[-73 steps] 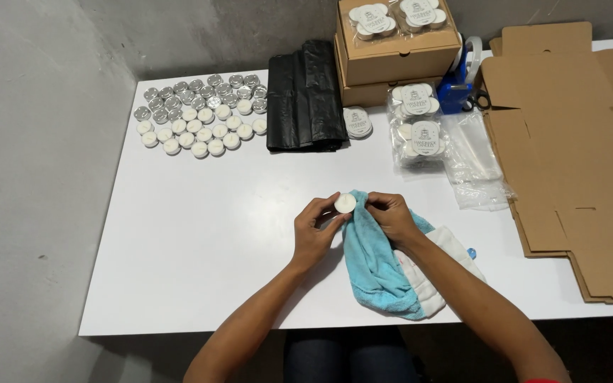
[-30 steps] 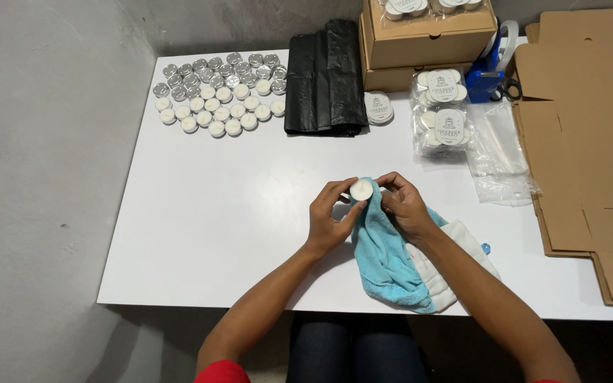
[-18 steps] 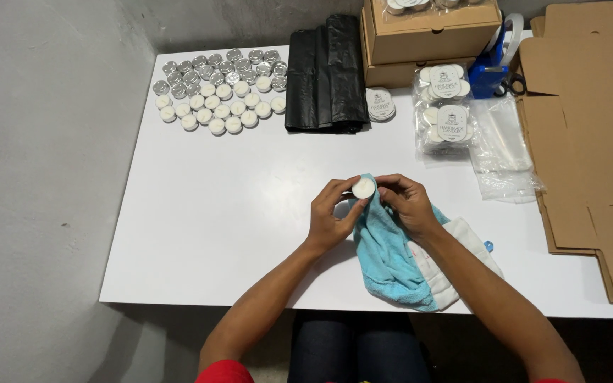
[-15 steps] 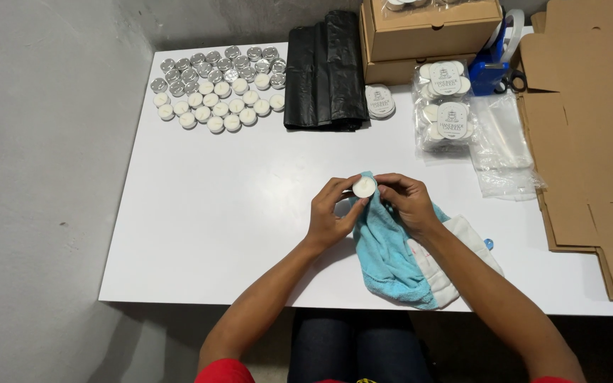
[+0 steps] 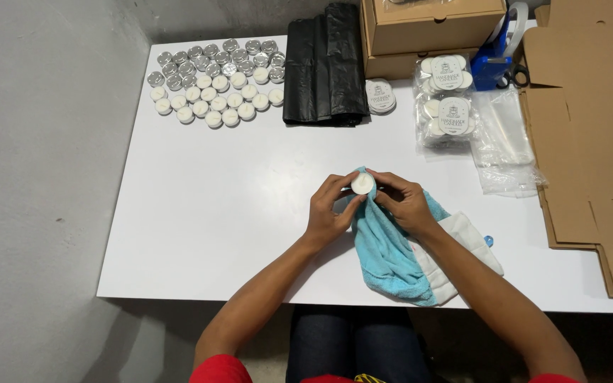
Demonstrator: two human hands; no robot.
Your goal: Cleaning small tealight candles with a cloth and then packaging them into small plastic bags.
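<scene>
Tealight (image 5: pixel 362 184): a small white candle in a round cup, held above the middle of the white table (image 5: pixel 200 213), between both hands.
Left hand (image 5: pixel 329 213): fingers closed around the left side of the tealight, thumb under it.
Right hand (image 5: pixel 404 202): fingertips pinch a corner of the blue cloth (image 5: pixel 384 248) and press it against the right side of the tealight.
Blue cloth: it hangs from the right hand down to the table and lies on a white cloth (image 5: pixel 462 245).
Loose tealights (image 5: pixel 214 81): in rows at the far left corner, well apart from the hands.
Black bags (image 5: pixel 324 64): folded, beside the rows.
Packed tealights (image 5: pixel 448 106): in clear bags, near the brown boxes (image 5: pixel 427 28).
Flat cardboard (image 5: pixel 590 120): at the right edge.
</scene>
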